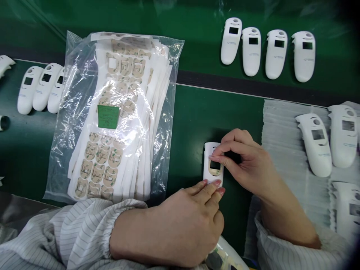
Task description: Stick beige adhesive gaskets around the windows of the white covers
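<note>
Cover (207,173), white and with a dark window (215,165), lies face up on the green table (189,123) in front of you, between the clear bag (165,150) of patch sheets (128,180) and the pale ribbed sheet (284,150) at your right. Your left hand (185,225) reaches across from below, its fingers stretched out and slightly parted, fingertips touching the cover's near end; you have that thumb out of view, so I cannot tell whether it grips an edge. Your right hand (247,161) pinches the tan ring (215,173) at its upper left with thumb and forefinger, while the ring's lower part sits around the window's near side.

The cover should feel light and stiff, a thin shell that slides easily on that smooth surface, so you do best to steady it by its long sides or plain near end, clear of the window. Expect the ring to be soft, flimsy and probably tacky; take it by its outer rim, as its narrow band could crease or tear.

The cover's long axis runs nearly straight away from you. Its window sits toward the far end, which points away from your body; the plainer end, partly hidden by your left fingertips, points back toward you.
</note>
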The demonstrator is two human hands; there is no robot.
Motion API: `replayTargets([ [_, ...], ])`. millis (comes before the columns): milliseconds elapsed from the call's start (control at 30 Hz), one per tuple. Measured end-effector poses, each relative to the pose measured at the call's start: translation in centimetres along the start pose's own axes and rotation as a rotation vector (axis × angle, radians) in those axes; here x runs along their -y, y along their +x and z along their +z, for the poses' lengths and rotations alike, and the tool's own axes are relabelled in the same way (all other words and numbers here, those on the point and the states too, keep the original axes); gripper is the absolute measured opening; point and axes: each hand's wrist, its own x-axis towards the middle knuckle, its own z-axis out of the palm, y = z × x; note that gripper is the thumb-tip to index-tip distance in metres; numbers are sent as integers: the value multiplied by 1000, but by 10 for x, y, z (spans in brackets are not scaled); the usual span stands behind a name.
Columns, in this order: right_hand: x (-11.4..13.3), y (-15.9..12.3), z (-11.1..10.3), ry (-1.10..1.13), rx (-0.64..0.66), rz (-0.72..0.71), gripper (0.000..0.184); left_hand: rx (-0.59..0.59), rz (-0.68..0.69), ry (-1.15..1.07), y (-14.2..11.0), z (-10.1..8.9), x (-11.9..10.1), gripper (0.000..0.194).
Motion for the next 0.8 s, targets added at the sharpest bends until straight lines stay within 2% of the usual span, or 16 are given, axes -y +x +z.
replayTargets([
  [200, 3, 1, -2, 10, 2, 20, 8, -6, 1, 2, 0, 2, 0, 26],
  [400, -1, -3, -15, 82, 23, 129, 5, 17, 9, 10, 0, -1, 0, 26],
  [567, -3, -7, -23, 38, 73, 120, 6, 20, 8, 17, 1, -1, 1, 27],
  [800, -1, -7, -23, 32, 134, 139, 3, 12, 12, -1, 0, 0, 1, 28],
])
